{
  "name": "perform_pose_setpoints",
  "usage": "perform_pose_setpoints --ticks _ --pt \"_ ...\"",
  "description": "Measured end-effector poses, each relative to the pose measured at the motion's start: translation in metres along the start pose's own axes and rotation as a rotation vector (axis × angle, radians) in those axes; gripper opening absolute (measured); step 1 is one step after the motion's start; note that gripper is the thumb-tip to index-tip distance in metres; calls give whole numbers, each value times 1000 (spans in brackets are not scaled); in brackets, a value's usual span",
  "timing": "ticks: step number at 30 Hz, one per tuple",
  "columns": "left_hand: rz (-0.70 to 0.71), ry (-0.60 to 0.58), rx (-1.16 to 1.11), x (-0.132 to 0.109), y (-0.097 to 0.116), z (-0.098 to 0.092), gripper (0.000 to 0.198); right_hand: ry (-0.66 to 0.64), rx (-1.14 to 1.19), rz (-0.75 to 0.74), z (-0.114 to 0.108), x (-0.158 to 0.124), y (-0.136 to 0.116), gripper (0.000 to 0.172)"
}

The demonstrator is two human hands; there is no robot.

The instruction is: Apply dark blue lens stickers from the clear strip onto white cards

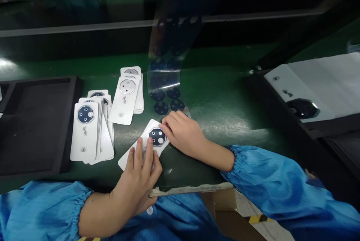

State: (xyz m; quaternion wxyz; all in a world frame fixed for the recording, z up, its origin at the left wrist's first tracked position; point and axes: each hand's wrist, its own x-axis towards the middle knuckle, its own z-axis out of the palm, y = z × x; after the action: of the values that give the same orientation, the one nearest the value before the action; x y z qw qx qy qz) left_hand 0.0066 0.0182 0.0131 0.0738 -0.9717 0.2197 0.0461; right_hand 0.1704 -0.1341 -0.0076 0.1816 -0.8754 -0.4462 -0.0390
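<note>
A white phone back panel (146,130) lies tilted on the green table, its dark blue octagonal camera patch (158,136) facing up. My left hand (140,175) rests on the panel's lower part, fingers spread and stretched, one fingertip at the patch's edge. Curled at the panel's upper right corner, my right hand (184,132) has thumb and fingers together. Whatever sits between them is too small to see. Just beyond this hand is a clear film strip (165,95) carrying dark round stickers (161,108).
Panels with dark patches (84,136) are piled at left; another pile with pale patches (123,102) stands beside it. A black tray (36,124) is at far left. On the right, a black-framed surface bears a large white panel (312,87). The table's near edge (194,188) looks worn.
</note>
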Motion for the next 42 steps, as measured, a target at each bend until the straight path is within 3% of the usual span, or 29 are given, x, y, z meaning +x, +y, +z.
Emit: perform_pose_setpoints --ticks 5,10,12,16,19,22,25,27,28,30,33,35,37,39,42 --pt "2 15 -51 -1 0 4 108 -15 228 127 -7 -1 -8 32" --pt "87 116 -81 -2 -1 3 113 -8 670 340 -11 3 -2 23" --pt "153 149 -63 -2 -1 4 109 68 837 413 -11 6 8 28" --pt "333 184 -95 1 -5 8 82 304 1058 509 -19 19 21 34" --pt "401 202 -137 1 -9 9 70 245 1019 352 -34 47 -1 27" --pt "396 231 -122 1 -9 10 61 -3 793 -67 -38 93 -53 18" --pt "387 267 -106 0 -6 15 56 -111 482 -370 -16 146 -106 22" --pt "398 272 -108 0 -5 18 57 -128 245 -408 7 174 -124 27" --pt "402 272 -117 0 -4 19 59 -74 156 -397 16 182 -126 24" --pt "366 260 -158 -1 -5 20 72 56 76 -369 22 185 -117 34" --pt "191 211 -243 -2 -5 20 103 148 212 -319 -3 159 -74 38" --pt "94 187 -256 -3 -2 22 108 79 370 -188 -29 129 -33 28" --pt "51 185 -219 -5 2 25 108 -104 534 -2 -45 95 8 23" --pt "35 176 -165 -7 6 27 111 -162 718 176 -44 66 40 29" --pt "29 145 -131 -8 10 28 115 -71 604 128 -21 41 57 40"
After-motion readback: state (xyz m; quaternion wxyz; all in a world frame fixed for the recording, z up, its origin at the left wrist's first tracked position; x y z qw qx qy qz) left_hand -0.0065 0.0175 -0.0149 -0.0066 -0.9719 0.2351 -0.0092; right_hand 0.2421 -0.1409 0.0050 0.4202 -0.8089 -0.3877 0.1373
